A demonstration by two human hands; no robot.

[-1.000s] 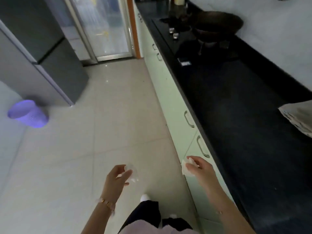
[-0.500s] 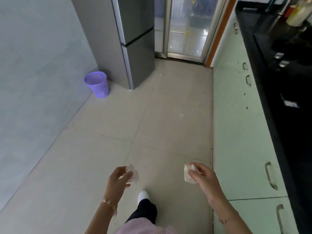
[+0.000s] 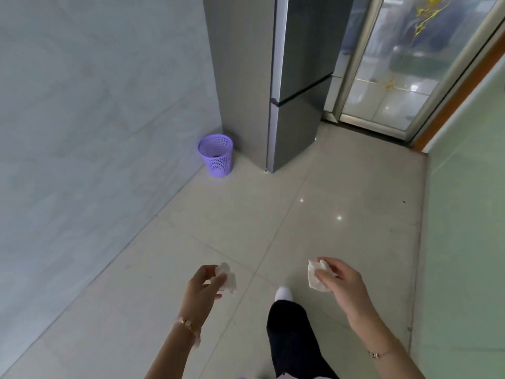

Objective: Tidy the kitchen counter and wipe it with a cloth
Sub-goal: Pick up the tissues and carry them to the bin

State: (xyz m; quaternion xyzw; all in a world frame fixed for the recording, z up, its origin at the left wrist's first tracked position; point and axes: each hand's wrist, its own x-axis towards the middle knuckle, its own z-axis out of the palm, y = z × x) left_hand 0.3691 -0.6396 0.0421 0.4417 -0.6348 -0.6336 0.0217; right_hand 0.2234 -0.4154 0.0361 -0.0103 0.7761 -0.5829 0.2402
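A small crumpled white paper scrap (image 3: 230, 282) sits pinched in the left hand (image 3: 203, 289), near and left of centre, above the floor. A flatter folded white paper scrap (image 3: 314, 279) hangs pinched in the right hand (image 3: 341, 285), well apart to its right.

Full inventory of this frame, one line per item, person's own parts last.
waste basket: 1, purple, on the floor in the corner between wall and fridge
fridge: 1, grey, far centre, just right of the basket
glass door: 1, pale metal frame, far right, past the fridge
cabinet front: 1, pale green, right edge
wall: 1, grey-blue, left
floor: 1, beige tiles, centre
left scrap: 1, white, crumpled, in the left hand
right scrap: 1, white, crumpled, in the right hand
leg: 1, black trousers, white shoe, bottom centre
left hand: 1, bracelet on wrist, pinches the left scrap
right hand: 1, thin bracelet on wrist, pinches the right scrap
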